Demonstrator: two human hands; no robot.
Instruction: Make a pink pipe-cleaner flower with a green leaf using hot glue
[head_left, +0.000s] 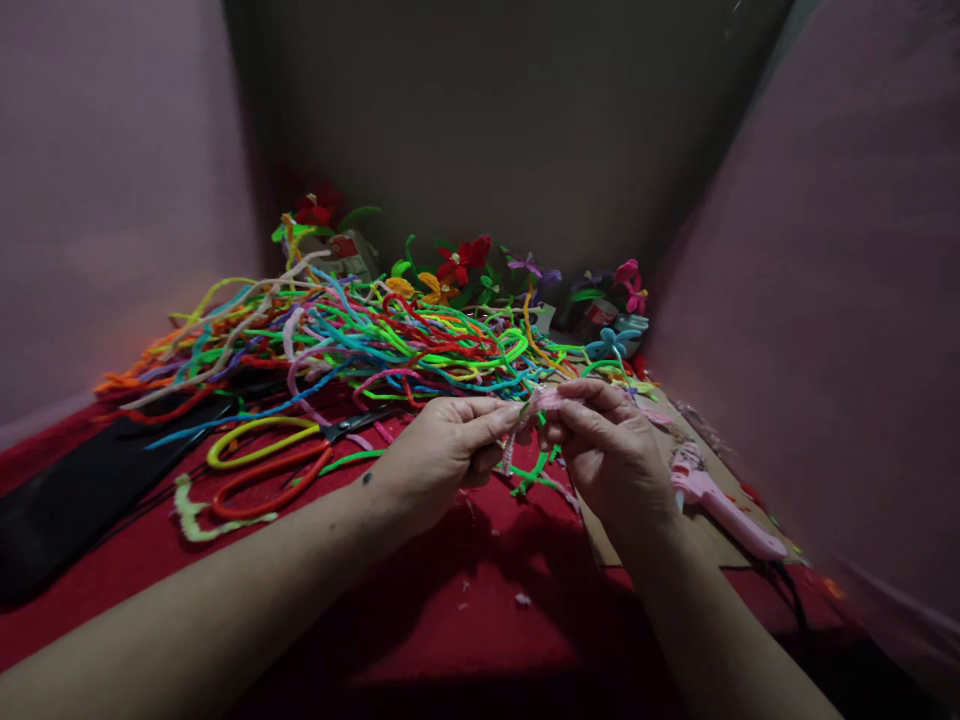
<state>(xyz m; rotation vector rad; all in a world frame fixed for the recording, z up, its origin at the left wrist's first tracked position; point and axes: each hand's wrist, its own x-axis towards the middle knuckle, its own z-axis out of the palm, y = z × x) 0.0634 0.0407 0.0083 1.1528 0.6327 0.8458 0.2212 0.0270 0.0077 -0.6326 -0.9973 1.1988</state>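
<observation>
Above the red cloth, a pale pink pipe cleaner piece point(547, 399) stretches between my two hands. My left hand point(450, 445) pinches its left end between thumb and forefinger, and a strand hangs below those fingertips. My right hand point(611, 455) is closed on the other end, thumb against fingers; part of the piece is hidden behind them. Scissors with one yellow and one red handle point(270, 447) lie to the left of my left hand. A green pipe cleaner point(534, 475) rests on the cloth just beneath the hands.
A large heap of multicoloured pipe cleaners point(420, 335) spreads behind the hands. Fuzzy flowers point(463, 260) stand at the back. On the right, a pink glue gun point(727, 510) lies on cardboard point(611, 540). A black flat object point(97, 490) lies left. Pink walls flank both sides.
</observation>
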